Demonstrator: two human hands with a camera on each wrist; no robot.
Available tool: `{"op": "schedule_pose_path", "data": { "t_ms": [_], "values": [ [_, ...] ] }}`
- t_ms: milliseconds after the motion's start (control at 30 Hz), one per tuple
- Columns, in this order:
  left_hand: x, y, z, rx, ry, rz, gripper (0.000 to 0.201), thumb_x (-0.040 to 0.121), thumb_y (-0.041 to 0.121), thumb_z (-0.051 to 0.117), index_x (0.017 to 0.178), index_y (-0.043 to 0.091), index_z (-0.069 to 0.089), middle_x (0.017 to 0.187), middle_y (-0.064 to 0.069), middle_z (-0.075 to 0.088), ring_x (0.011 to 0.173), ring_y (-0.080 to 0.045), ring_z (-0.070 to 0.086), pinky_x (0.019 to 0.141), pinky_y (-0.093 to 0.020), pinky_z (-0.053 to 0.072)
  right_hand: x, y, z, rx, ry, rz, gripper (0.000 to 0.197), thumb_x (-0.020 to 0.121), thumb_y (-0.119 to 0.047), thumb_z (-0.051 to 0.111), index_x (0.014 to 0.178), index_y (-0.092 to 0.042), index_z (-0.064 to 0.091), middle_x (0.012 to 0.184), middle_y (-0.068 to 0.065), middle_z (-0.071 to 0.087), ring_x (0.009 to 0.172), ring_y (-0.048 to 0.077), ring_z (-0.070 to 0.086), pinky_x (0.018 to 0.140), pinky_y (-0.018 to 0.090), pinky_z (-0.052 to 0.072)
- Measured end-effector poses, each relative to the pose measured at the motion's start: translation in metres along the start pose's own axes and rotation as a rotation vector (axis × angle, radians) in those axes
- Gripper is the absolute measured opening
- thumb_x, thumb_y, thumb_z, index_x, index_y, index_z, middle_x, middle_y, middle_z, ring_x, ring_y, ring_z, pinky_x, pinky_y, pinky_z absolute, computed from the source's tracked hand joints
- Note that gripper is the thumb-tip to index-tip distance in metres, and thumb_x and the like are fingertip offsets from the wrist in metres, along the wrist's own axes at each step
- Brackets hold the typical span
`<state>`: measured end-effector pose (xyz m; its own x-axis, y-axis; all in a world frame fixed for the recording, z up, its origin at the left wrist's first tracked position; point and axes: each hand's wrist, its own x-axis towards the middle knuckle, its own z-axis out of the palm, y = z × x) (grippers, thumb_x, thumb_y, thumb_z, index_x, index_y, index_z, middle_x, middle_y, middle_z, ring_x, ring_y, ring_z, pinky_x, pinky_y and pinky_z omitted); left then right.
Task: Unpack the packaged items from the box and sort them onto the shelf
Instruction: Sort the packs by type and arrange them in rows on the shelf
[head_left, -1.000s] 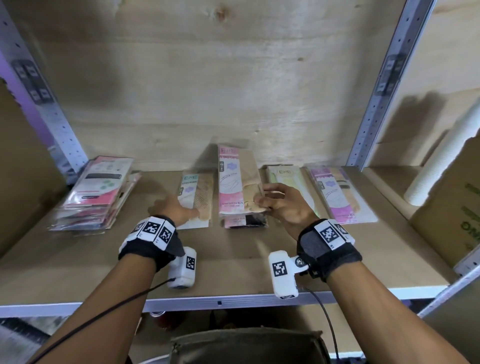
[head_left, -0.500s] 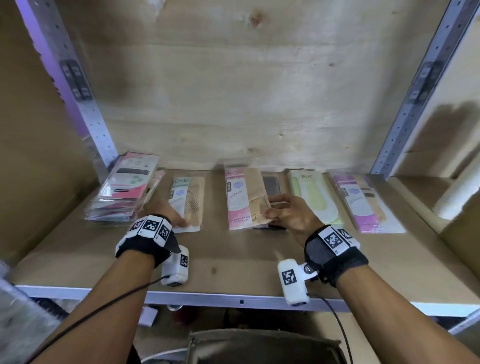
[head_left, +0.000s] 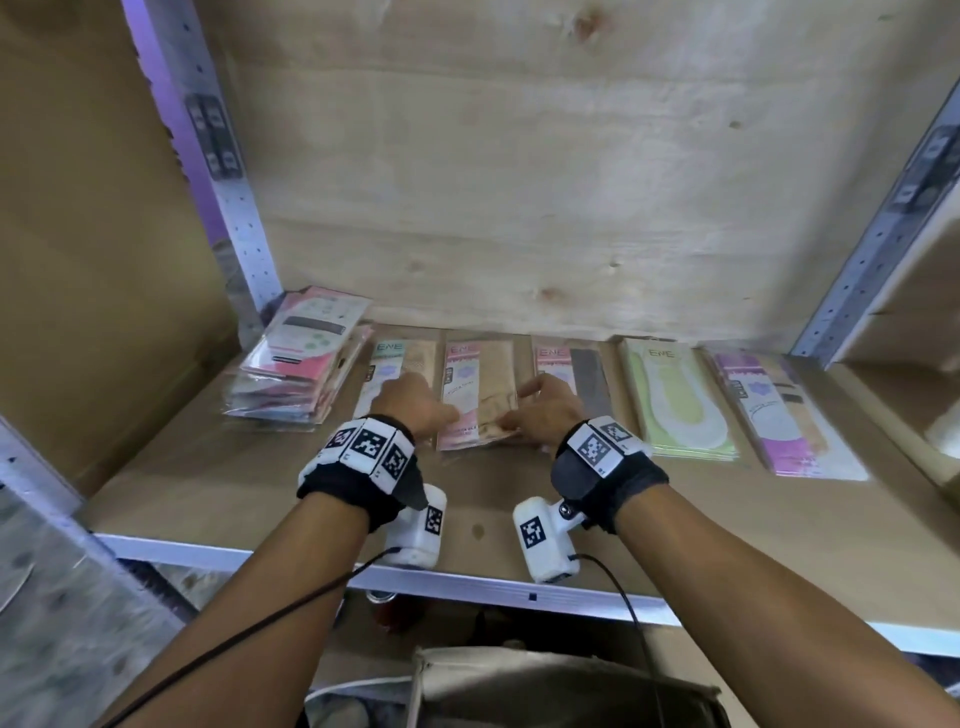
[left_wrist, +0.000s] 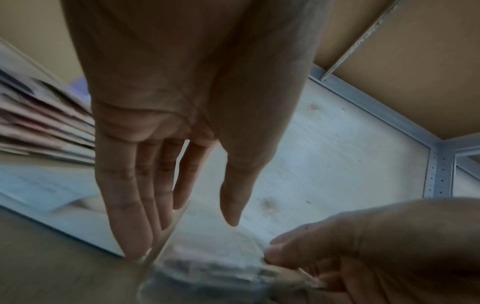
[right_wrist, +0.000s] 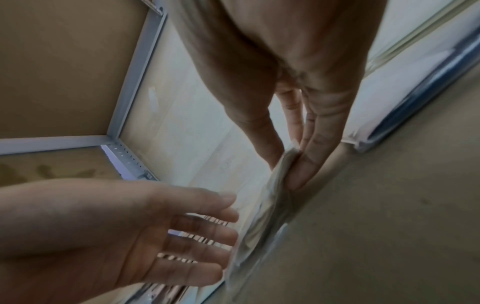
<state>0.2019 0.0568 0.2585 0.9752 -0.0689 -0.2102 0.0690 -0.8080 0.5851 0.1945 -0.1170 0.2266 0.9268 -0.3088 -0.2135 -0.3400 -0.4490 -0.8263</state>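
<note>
A pink-and-beige package (head_left: 478, 387) lies flat on the shelf between my two hands. My left hand (head_left: 415, 410) has straight fingers touching its left edge, as the left wrist view shows (left_wrist: 182, 236). My right hand (head_left: 540, 413) pinches the package's right edge between thumb and fingers (right_wrist: 285, 172). In the right wrist view the package (right_wrist: 262, 216) looks crinkled and slightly lifted. Beside it lie a teal-and-beige package (head_left: 402, 364) on the left and a pink-and-dark package (head_left: 579, 371) on the right.
A stack of packages (head_left: 296, 364) sits at the shelf's left end. A green package (head_left: 675, 402) and a purple package (head_left: 784, 421) lie at the right. The shelf board (head_left: 234, 493) has a metal front rail (head_left: 519, 592) and uprights (head_left: 239, 218). An open container (head_left: 545, 691) stands below.
The pink-and-beige package has slid left off the dark package into its own spot. My left hand moved right from the teal package to the pink-and-beige package's left edge.
</note>
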Motion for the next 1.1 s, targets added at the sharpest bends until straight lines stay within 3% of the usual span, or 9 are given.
{"op": "schedule_pose_path", "data": {
  "t_ms": [67, 300, 433, 500, 567, 633, 800, 967, 1100],
  "values": [
    [0.003, 0.002, 0.007, -0.01, -0.041, -0.015, 0.042, 0.088, 0.034, 0.071, 0.108, -0.002, 0.067, 0.106, -0.018, 0.071, 0.099, -0.034, 0.07, 0.091, -0.041, 0.058, 0.0, -0.005, 0.001, -0.038, 0.005, 0.006, 0.051, 0.072, -0.013, 0.083, 0.115, -0.014, 0.055, 0.112, 0.007, 0.059, 0.099, 0.021, 0.058, 0.076, 0.031, 0.05],
    [0.011, 0.004, 0.009, -0.041, -0.058, 0.009, 0.044, 0.088, 0.037, 0.071, 0.112, 0.0, 0.066, 0.111, -0.019, 0.071, 0.102, -0.035, 0.069, 0.083, -0.033, 0.052, 0.001, -0.018, 0.0, -0.252, 0.027, 0.001, 0.039, 0.078, -0.012, 0.078, 0.113, -0.002, 0.065, 0.101, 0.008, 0.062, 0.089, 0.019, 0.055, 0.073, 0.025, 0.046],
    [0.012, 0.006, 0.007, -0.048, -0.031, 0.039, 0.046, 0.088, 0.036, 0.072, 0.113, -0.002, 0.066, 0.114, -0.021, 0.069, 0.105, -0.035, 0.067, 0.082, -0.035, 0.052, 0.0, -0.026, -0.001, -0.323, -0.036, -0.01, 0.036, 0.081, -0.013, 0.075, 0.114, -0.001, 0.067, 0.116, 0.013, 0.068, 0.104, 0.025, 0.065, 0.086, 0.031, 0.056],
    [0.012, 0.006, 0.006, -0.04, -0.029, 0.051, 0.042, 0.088, 0.034, 0.072, 0.112, 0.0, 0.068, 0.114, -0.017, 0.069, 0.104, -0.033, 0.066, 0.078, -0.033, 0.05, 0.0, -0.027, -0.002, -0.316, -0.076, -0.031, 0.04, 0.081, -0.014, 0.074, 0.118, -0.001, 0.066, 0.119, 0.016, 0.067, 0.111, 0.029, 0.065, 0.084, 0.03, 0.054],
    [0.012, 0.003, 0.005, -0.029, -0.033, 0.053, 0.038, 0.088, 0.029, 0.073, 0.113, 0.001, 0.067, 0.116, -0.015, 0.069, 0.106, -0.032, 0.066, 0.085, -0.034, 0.053, -0.001, -0.027, -0.002, -0.308, -0.084, -0.043, 0.042, 0.08, -0.016, 0.075, 0.118, -0.002, 0.066, 0.115, 0.015, 0.068, 0.112, 0.03, 0.064, 0.077, 0.028, 0.05],
    [0.011, 0.001, 0.005, -0.007, -0.02, 0.039, 0.041, 0.086, 0.021, 0.075, 0.12, 0.003, 0.063, 0.122, -0.014, 0.066, 0.111, -0.031, 0.064, 0.096, -0.04, 0.053, -0.002, -0.028, 0.001, -0.349, -0.079, -0.05, 0.041, 0.077, -0.018, 0.079, 0.113, -0.003, 0.066, 0.101, 0.01, 0.066, 0.107, 0.027, 0.065, 0.082, 0.031, 0.055],
    [0.009, -0.004, 0.008, 0.159, -0.086, 0.087, 0.081, 0.078, 0.008, 0.081, 0.148, 0.014, 0.041, 0.144, -0.011, 0.05, 0.132, -0.029, 0.049, 0.111, -0.041, 0.042, -0.001, -0.028, 0.004, -0.391, -0.066, -0.084, 0.039, 0.073, -0.018, 0.083, 0.105, -0.004, 0.065, 0.085, 0.005, 0.06, 0.083, 0.019, 0.058, 0.079, 0.032, 0.055],
    [0.009, -0.009, 0.01, 0.243, -0.088, 0.084, 0.095, 0.07, 0.006, 0.087, 0.151, 0.018, 0.038, 0.148, -0.011, 0.043, 0.135, -0.03, 0.045, 0.111, -0.043, 0.042, -0.003, -0.028, 0.003, -0.446, -0.114, -0.162, 0.046, 0.075, -0.02, 0.081, 0.114, -0.007, 0.061, 0.111, 0.009, 0.062, 0.076, 0.014, 0.048, 0.062, 0.025, 0.042],
    [0.012, -0.01, 0.011, 0.266, -0.043, 0.121, 0.083, 0.075, 0.005, 0.082, 0.147, 0.021, 0.043, 0.144, -0.01, 0.048, 0.133, -0.028, 0.047, 0.11, -0.04, 0.043, -0.006, -0.028, -0.001, -0.562, -0.213, -0.22, 0.062, 0.076, -0.024, 0.077, 0.133, -0.016, 0.053, 0.131, 0.007, 0.052, 0.099, 0.018, 0.045, 0.075, 0.029, 0.041]
  ]
}}
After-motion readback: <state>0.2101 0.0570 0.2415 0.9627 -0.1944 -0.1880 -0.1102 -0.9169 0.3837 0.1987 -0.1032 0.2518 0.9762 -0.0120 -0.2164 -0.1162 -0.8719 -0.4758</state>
